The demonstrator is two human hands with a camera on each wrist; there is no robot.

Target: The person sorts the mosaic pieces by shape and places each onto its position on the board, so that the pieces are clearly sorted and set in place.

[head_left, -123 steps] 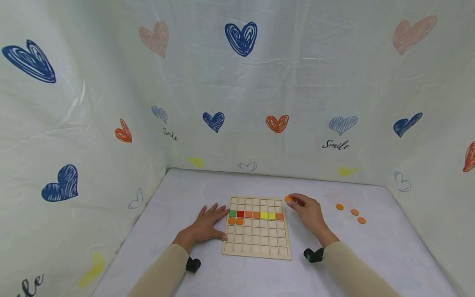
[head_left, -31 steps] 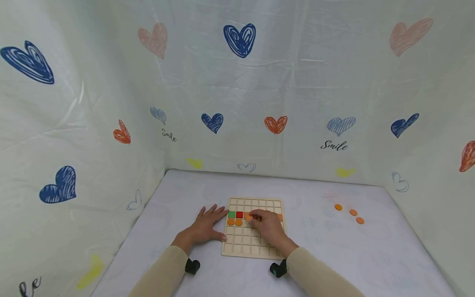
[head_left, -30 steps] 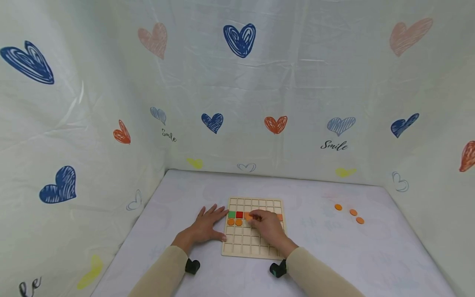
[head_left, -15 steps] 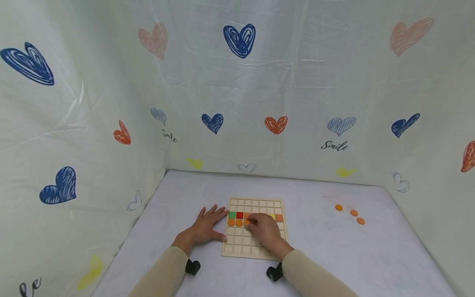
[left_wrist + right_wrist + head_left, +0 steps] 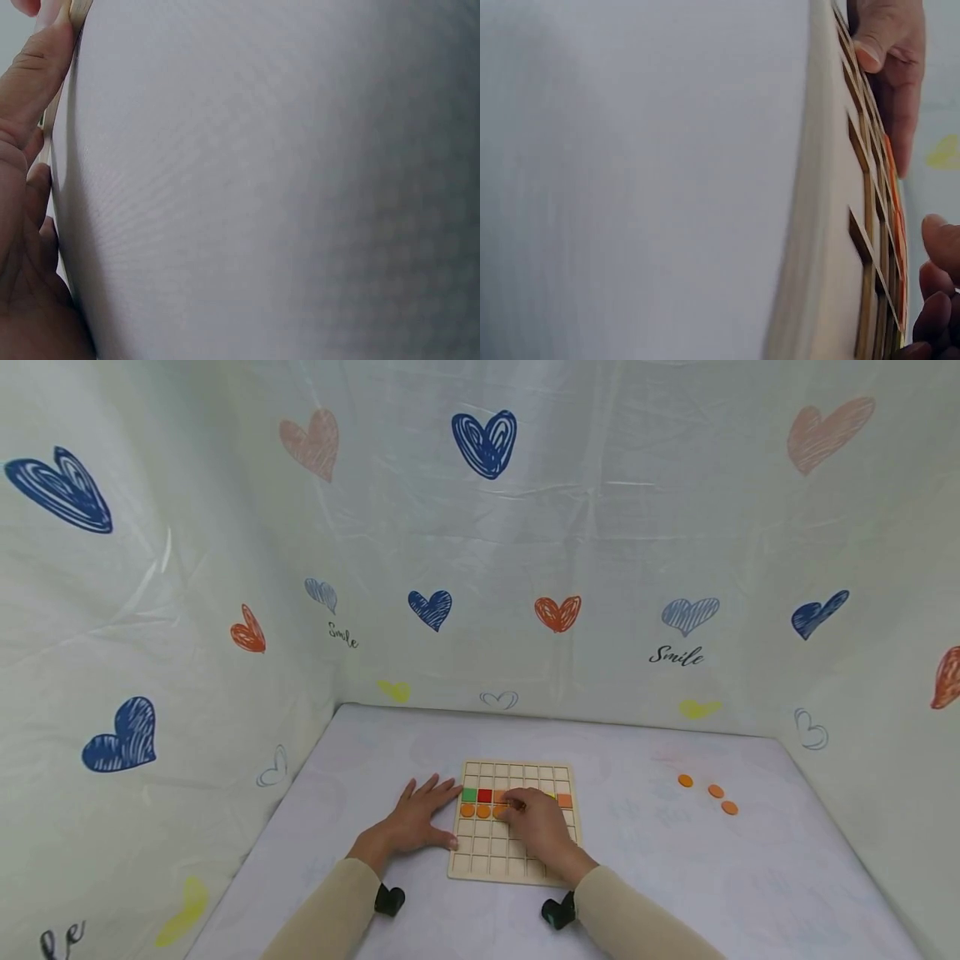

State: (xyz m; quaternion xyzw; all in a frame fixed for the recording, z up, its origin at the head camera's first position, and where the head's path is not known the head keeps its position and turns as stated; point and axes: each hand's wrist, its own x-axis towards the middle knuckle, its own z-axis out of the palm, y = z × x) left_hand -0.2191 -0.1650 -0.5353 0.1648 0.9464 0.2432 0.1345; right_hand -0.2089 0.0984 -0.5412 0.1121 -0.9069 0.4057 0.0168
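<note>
Board: a wooden grid board lies flat on the white table, near the middle of it and a little towards the person.
Filled cells: one row holds square tiles – green, red, then an orange one at the far right end; the tiles between are mostly covered by the right hand. In the row below sit two orange discs, with a third orange disc just beside them at the fingertips.
Right hand: the right hand lies over the middle of the board, fingers curled down onto the third disc; whether it pinches the disc or only presses on it cannot be told.
Left hand: the left hand rests flat on the table, fingers spread, fingertips touching the board's left edge.
Loose discs: three more orange discs lie in a slanting line on the table, well apart from the board on the right.
Open room: bare table all around the board – widest to the right and in front; the heart-printed cloth walls close in the left, back and right sides.
Hidden or unclear: the board's near right corner is covered by the right wrist and sleeve. The left wrist view shows only blurred cloth and part of the palm at its left edge. The right wrist view shows the board edge-on, its cells hard to read.
</note>
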